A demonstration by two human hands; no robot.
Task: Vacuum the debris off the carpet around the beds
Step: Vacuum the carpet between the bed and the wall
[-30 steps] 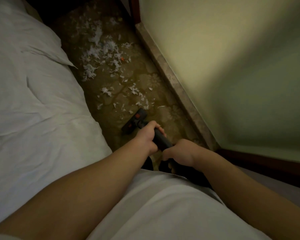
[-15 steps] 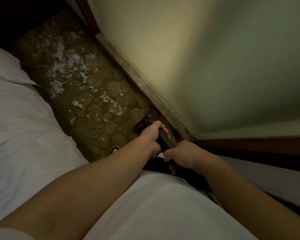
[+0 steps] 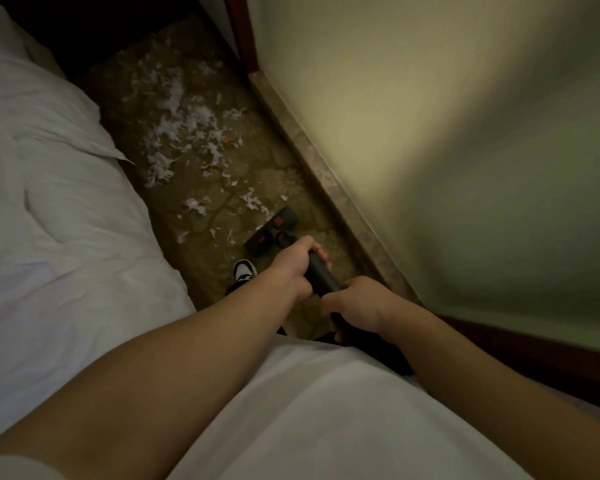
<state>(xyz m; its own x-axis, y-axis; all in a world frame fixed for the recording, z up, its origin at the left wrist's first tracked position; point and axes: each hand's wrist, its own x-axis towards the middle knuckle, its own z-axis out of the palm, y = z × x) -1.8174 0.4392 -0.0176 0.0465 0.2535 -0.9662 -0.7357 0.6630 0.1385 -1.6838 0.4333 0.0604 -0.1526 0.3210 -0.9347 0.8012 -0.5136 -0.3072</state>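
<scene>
Since a moment ago the vacuum head (image 3: pixel 272 230) sits clear of the skirting (image 3: pixel 326 181), beside paper scraps (image 3: pixel 253 202) on the carpet (image 3: pixel 201 258). My left hand (image 3: pixel 293 268) and right hand (image 3: pixel 355 303) curl fingers (image 3: pixel 321 253) round its tube (image 3: pixel 321 277).

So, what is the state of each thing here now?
Left hand: grips the black vacuum tube.
Right hand: grips the same tube, nearer the body.
Black vacuum floor head with red marks: flat on the patterned brown carpet.
White paper scraps: scattered on the carpet.
White bed duvet: wrinkled.
</scene>
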